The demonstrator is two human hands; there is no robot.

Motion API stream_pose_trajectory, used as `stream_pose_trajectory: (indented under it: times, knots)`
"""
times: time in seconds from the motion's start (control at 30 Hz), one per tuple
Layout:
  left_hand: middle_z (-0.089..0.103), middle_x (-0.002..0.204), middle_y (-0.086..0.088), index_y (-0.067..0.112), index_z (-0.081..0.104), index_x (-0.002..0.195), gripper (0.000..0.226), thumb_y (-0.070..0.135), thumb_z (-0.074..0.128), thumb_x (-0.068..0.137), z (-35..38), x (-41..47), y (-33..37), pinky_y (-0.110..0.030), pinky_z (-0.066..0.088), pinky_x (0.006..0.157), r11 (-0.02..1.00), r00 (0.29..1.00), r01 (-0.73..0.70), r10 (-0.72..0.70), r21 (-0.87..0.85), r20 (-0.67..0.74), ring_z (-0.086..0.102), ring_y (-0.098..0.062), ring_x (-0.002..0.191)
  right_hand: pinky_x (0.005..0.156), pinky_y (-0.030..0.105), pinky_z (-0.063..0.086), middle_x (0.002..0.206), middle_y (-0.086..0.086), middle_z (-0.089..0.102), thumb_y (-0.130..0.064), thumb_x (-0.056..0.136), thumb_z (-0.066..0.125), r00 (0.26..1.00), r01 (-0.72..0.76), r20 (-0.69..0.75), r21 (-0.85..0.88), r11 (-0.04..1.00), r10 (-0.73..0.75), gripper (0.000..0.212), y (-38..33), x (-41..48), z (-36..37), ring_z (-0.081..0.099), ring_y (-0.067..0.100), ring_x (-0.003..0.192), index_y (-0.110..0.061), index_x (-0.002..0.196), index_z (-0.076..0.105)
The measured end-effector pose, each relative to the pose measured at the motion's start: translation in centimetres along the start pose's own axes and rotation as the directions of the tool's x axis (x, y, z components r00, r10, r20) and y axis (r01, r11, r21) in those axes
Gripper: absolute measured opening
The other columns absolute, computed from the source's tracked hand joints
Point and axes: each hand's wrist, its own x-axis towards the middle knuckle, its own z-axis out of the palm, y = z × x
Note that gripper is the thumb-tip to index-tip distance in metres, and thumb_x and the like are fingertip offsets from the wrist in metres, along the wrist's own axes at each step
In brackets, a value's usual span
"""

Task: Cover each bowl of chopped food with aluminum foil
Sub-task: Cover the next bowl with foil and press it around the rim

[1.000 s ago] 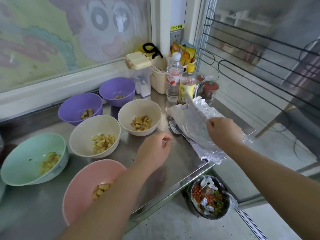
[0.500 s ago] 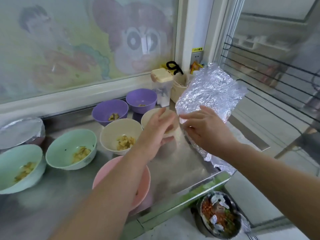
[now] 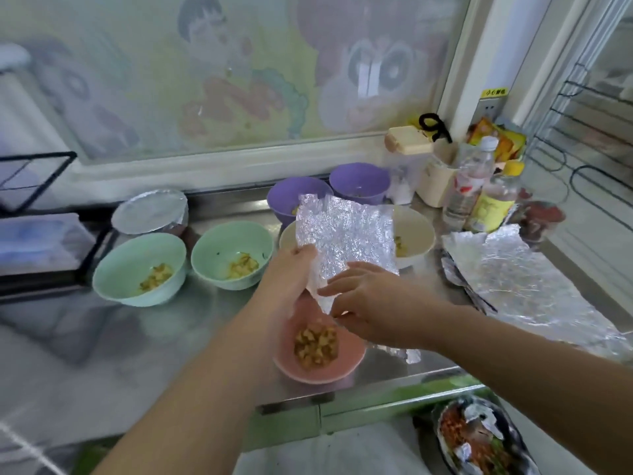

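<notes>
Foil sheet (image 3: 346,234) stands almost upright in the air over the pink bowl (image 3: 308,375), screening part of the cream bowls (image 3: 416,234) behind it. The left hand (image 3: 291,279) grips its left edge. The right hand (image 3: 370,303) has its fingers spread along the lower corner, and I cannot tell whether the thumb pinches from beneath.

The sheet is thin, crinkled all over and roughly rectangular, with a dull silver sheen. A tug from either hand could tear it at the held edge. If it comes down off-centre, one side of the round rim would likely be left bare.

The bowl looks like light, smooth plastic and sits near the front edge of the steel bench (image 3: 205,320). Pressing foil round the rim with one side unsupported might slide or tip it, spilling the chopped food (image 3: 317,344) (small yellowish cubes).

Only one covered bowl (image 3: 150,210) shows at the back left. The green bowls (image 3: 137,269) and purple bowls (image 3: 359,180) are open, and spare foil (image 3: 513,269) lies flat on the right.
</notes>
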Motion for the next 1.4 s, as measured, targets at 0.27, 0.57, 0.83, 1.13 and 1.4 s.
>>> stream_pose_trajectory:
  times: [0.27, 0.57, 0.83, 1.13, 1.4]
  knots:
    - [0.065, 0.088, -0.006, 0.022, 0.058, 0.083, 0.023, 0.030, 0.051, 0.103, -4.8, -1.0, -5.3, -0.032, 0.047, 0.080, 0.998, 0.997, 0.061, -0.060, 0.019, -0.055, 0.061, -0.022, 0.081, 0.109, 0.032, 0.036, 0.144, -0.001, 0.059, -0.061, 0.094, 0.046, 0.938, -0.340, 0.023, 0.264, 0.903, 0.346, 0.054, 1.7, 0.5, 2.1, 0.053, 0.017, 0.131, -0.026, 0.126, 0.071]
    - [0.044, 0.064, 0.000, 0.013, 0.048, 0.076, 0.032, 0.027, 0.046, 0.105, -6.0, -1.8, -8.2, -0.023, 0.029, 0.048, 0.951, 0.982, -0.008, 0.066, 0.308, -0.178, 0.038, -0.012, 0.055, 0.123, 0.053, 0.018, 0.168, 0.004, 0.014, -0.050, 0.096, 0.060, 0.805, -0.590, 0.027, 0.133, 0.796, 0.592, 0.051, 2.4, -0.6, 8.7, 0.013, 0.029, 0.154, -0.038, 0.144, 0.050]
    - [0.058, 0.123, 0.000, 0.021, 0.046, 0.137, 0.038, 0.031, 0.053, 0.101, -5.6, -1.2, -11.2, -0.038, 0.051, 0.081, 0.893, 0.954, -0.040, 0.168, 0.447, -0.250, 0.061, -0.021, 0.104, 0.120, 0.054, 0.030, 0.170, 0.003, 0.005, -0.055, 0.098, 0.054, 0.751, -0.660, 0.106, 0.149, 0.736, 0.652, 0.063, 2.3, -1.3, 10.2, 0.012, 0.028, 0.154, -0.036, 0.154, 0.032]
    - [0.008, 0.168, -0.004, 0.021, 0.024, 0.157, 0.062, 0.041, 0.046, 0.103, -2.2, -2.8, -7.2, -0.054, 0.003, 0.125, -0.021, 0.779, -0.590, 0.247, 0.807, 0.576, 0.002, -0.024, 0.156, 0.125, 0.057, 0.001, 0.168, 0.013, 0.019, -0.043, 0.102, 0.037, 0.866, -0.498, -0.062, -0.205, 0.843, 0.496, 0.057, 1.2, -0.9, 10.5, 0.008, 0.032, 0.157, -0.018, 0.153, 0.040]
    - [-0.032, 0.162, -0.008, 0.012, -0.019, 0.156, 0.106, 0.084, 0.009, 0.083, -1.6, -4.1, -10.1, -0.058, -0.016, 0.119, -0.002, 0.884, -0.466, -0.040, 0.885, 0.466, -0.032, -0.027, 0.148, 0.119, 0.048, 0.014, 0.157, 0.012, 0.044, -0.041, 0.100, 0.030, 0.956, -0.284, 0.008, -0.234, 0.930, 0.294, 0.061, 1.2, -0.9, 12.5, 0.037, 0.031, 0.148, -0.008, 0.147, 0.052]
